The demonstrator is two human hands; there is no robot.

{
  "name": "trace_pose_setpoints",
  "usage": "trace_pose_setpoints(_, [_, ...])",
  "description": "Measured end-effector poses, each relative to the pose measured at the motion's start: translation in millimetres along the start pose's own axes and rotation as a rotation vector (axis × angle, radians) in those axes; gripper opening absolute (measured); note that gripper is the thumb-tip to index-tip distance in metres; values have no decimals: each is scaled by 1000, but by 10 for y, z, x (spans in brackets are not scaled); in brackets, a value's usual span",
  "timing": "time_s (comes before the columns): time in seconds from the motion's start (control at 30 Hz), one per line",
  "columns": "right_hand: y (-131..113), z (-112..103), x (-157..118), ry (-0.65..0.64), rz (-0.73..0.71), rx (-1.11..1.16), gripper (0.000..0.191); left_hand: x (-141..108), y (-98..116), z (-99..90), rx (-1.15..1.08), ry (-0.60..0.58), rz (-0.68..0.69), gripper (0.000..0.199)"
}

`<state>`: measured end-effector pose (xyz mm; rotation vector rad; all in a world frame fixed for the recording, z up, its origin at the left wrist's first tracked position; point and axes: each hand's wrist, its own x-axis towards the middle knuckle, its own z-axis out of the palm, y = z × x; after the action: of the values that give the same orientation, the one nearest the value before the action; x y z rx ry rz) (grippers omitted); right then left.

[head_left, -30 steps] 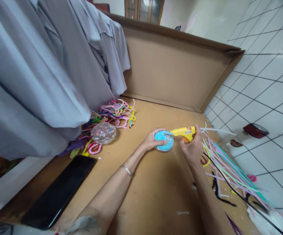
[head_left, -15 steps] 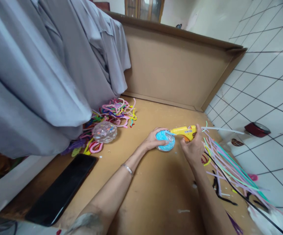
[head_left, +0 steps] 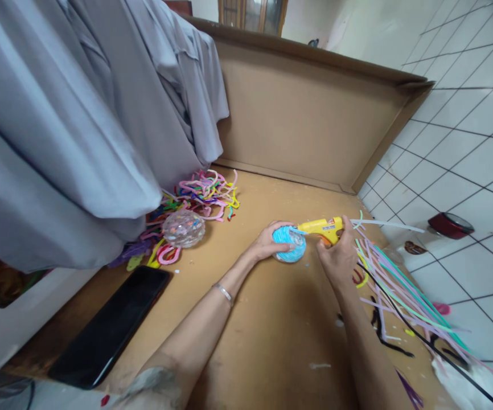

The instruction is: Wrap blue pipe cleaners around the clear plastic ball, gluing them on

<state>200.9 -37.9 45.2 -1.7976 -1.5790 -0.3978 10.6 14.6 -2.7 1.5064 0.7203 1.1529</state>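
Observation:
My left hand (head_left: 267, 242) is wrapped round a clear ball partly covered with blue pipe cleaner (head_left: 287, 251), holding it just above or on the table; which one I cannot tell. In my right hand (head_left: 336, 256) is a yellow hot glue gun (head_left: 320, 227), its nozzle touching or very close to the ball's upper right edge. A long translucent glue stick (head_left: 387, 224) juts from the back of the gun. Some of the ball's clear surface shows on its right side, while my fingers hide its left side.
A clear faceted ball (head_left: 184, 229) sits by a heap of coloured pipe cleaners (head_left: 208, 191) at left. Nearer lies a black phone (head_left: 112, 327). Straight pipe cleaners (head_left: 400, 285) and a black cord (head_left: 426, 339) lie at right. Cardboard (head_left: 315, 108) and grey cloth (head_left: 101, 114) stand behind.
The view has shifted very slightly. Both hands, the ball and the glue gun keep practically the same positions.

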Motion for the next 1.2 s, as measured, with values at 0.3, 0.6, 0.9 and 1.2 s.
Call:
trace_pose_setpoints(0.3, [56, 19, 2, 33, -71, 46, 73, -5, -18, -6, 7, -11, 2, 68])
trace_pose_setpoints(0.6, [56, -6, -1, 65, -129, 48, 70, 1, -14, -5, 5, -10, 0, 68])
trace_pose_setpoints(0.9, [71, -12, -1, 68, -157, 57, 70, 0, -6, -2, 8, -7, 1, 68])
trace_pose_setpoints(1.2, [51, -70, 12, 58, -173, 61, 69, 0, 3, 3, 6, -7, -10, 68])
